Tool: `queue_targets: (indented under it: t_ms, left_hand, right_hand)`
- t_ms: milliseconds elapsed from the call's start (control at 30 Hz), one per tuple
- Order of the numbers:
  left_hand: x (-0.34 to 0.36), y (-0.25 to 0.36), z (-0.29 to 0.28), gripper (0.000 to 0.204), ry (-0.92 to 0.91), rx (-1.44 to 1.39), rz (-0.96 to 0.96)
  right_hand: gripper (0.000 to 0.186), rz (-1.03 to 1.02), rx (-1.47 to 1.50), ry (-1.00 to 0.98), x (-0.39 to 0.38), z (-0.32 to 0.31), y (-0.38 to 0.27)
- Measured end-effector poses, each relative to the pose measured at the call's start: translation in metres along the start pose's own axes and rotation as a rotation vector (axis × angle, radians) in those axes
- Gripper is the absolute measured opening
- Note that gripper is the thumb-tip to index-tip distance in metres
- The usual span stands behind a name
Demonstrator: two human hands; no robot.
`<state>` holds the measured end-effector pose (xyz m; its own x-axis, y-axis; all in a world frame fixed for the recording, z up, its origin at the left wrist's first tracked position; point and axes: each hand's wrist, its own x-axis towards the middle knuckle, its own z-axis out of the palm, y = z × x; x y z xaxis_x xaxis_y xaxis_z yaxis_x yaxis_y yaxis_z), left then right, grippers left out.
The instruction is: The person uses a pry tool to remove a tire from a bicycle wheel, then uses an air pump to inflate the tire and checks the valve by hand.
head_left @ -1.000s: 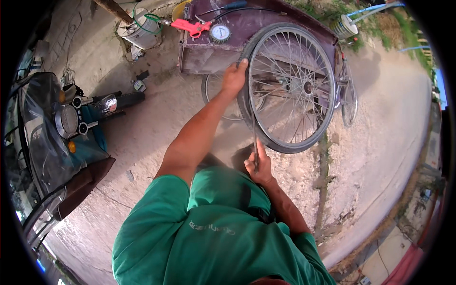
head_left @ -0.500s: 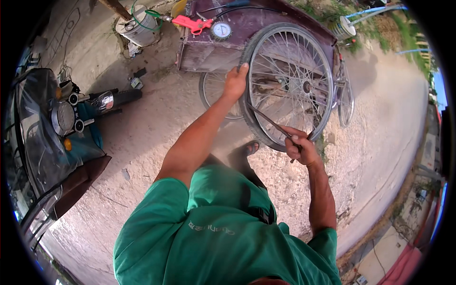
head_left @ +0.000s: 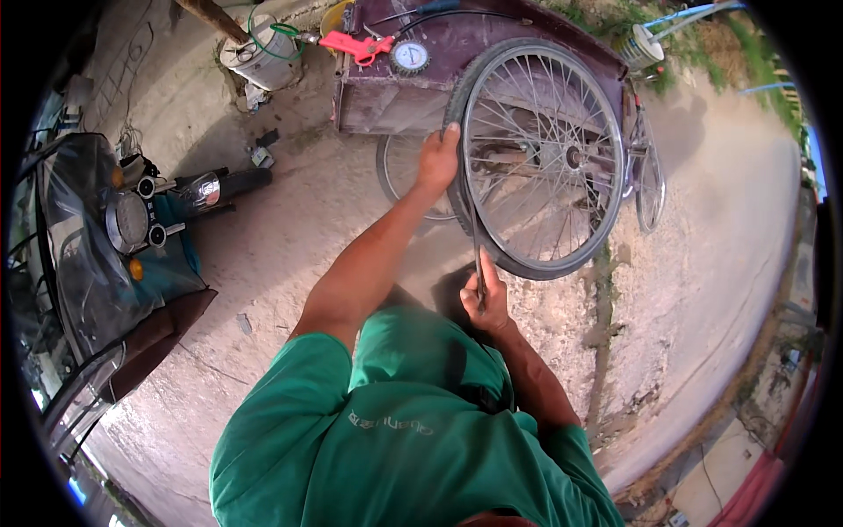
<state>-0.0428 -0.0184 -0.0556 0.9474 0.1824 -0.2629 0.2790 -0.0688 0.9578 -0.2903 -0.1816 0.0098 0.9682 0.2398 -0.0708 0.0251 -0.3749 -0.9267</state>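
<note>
A spoked bicycle wheel (head_left: pixel 574 158) with a black tire (head_left: pixel 525 267) stands upright in front of me. My left hand (head_left: pixel 436 160) is closed round the tire at the wheel's left side, thumb on top. Closed round the lower end of a long, thin metal tire lever (head_left: pixel 477 230) is my right hand (head_left: pixel 486 297), below the wheel's lower left. The lever points nearly straight up, and its far end meets the rim and tire edge just below my left hand. Whether its tip is under the tire bead cannot be made out.
Behind the wheel is a purple cart (head_left: pixel 395 104), bearing a red inflator gun (head_left: pixel 356 44) with a round gauge (head_left: pixel 410 58). White buckets (head_left: pixel 261 63) stand at the far left and far right. A motor tricycle (head_left: pixel 132 220) is parked at left on the dusty ground.
My right hand has swung left and down with the tire lever, turning it from a slant to nearly upright. My left hand keeps its hold on the tire.
</note>
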Motion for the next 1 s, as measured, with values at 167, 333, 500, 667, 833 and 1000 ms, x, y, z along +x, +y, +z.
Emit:
queue_targets:
  t_ms: [167,333,500,667,833,1000]
  left_hand:
    - [-0.001,-0.007,-0.005,0.064,0.006,0.008,0.007]
    - [-0.014,0.009,0.004,0.067,-0.056,-0.120,-0.081]
    - [-0.002,-0.007,0.002,0.067,0.022,-0.030,-0.031]
    - [-0.008,-0.020,0.000,0.071,0.142,0.016,0.012]
    - [-0.015,-0.007,0.005,0.062,-0.033,-0.038,-0.065]
    - [-0.019,-0.004,-0.007,0.069,0.073,-0.002,-0.037]
  right_hand:
    - [0.081,0.137,0.074,-0.028,0.013,-0.014,-0.041]
    - [0.060,0.668,0.586,0.030,0.067,-0.064,-0.138]
    - [0.052,0.740,0.681,-0.053,0.091,-0.113,-0.116]
    - [0.054,0.738,0.679,-0.166,0.100,-0.124,-0.112]
    - [0.054,0.679,0.627,-0.042,0.070,-0.106,-0.102]
    - [0.054,0.615,0.635,-0.076,0.059,-0.093,-0.090]
